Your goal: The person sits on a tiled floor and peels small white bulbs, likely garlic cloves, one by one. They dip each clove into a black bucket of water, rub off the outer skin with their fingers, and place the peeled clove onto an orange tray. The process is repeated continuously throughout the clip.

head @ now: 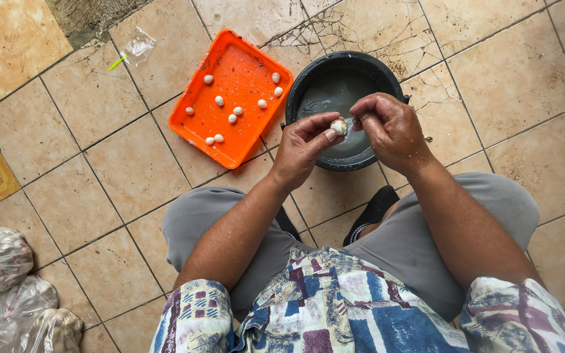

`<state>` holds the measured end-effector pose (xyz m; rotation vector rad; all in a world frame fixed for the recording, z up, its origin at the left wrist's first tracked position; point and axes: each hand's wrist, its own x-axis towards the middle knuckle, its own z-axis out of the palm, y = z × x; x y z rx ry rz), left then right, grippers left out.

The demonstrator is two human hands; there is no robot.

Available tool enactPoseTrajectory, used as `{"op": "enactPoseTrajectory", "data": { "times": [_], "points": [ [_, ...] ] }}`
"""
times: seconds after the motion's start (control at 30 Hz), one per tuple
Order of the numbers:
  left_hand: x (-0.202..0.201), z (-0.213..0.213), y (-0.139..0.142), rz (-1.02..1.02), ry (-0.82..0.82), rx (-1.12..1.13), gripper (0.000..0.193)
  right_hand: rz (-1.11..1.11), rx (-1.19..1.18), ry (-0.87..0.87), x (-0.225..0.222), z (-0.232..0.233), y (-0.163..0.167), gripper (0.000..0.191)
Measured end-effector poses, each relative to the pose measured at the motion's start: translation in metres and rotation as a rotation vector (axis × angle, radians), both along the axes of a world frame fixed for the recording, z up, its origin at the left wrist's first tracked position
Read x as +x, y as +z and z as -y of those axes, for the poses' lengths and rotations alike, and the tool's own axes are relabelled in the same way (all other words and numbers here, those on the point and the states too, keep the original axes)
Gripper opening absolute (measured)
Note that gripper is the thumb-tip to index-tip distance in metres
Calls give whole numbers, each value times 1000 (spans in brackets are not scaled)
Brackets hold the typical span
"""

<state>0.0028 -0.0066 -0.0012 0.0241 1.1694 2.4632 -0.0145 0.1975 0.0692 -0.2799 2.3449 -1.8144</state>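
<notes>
While your left hand (302,147) pinches the small pale egg (339,126) at its fingertips, your right hand (390,131) picks at it with narrow fingers, right over the black bucket (308,85), probably so bits drop in. Peeled ones sit on the orange tray (191,124) beside it.

The single head camera looks steeply down from close above the person's lap onto the tiled floor (99,176) in front.

You're over a floor (99,170) of beige tiles, several cracked at the top. Daylight is even. Bags (8,287) lie lower left, a plastic scrap (140,44) upper left.
</notes>
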Motion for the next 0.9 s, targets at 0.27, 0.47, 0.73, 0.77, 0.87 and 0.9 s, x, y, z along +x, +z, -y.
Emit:
{"op": "enactPoseTrajectory", "data": {
  "times": [0.27, 0.47, 0.73, 0.77, 0.87, 0.9],
  "points": [
    [-3, 3, 2, -30, 48, -135, 30, -99, 242, 80, 2, 8, 24, 11],
    [-2, 1, 5, -92, 50, -210, 30, 54, 168, 76, 1, 6, 20, 11],
    [3, 1, 2, -156, 66, -190, 27, 291, -112, 8, -1, 5, -2, 11],
    [4, 1, 2, -164, 66, -179, 28, 291, -127, -1, 0, 5, -4, 11],
    [3, 1, 1, -120, 51, -149, 31, 305, -174, -29, 0, 6, -7, 11],
    [3, 0, 1, -93, 43, -140, 33, 320, -192, -39, 0, 6, -7, 11]
  ]
}}
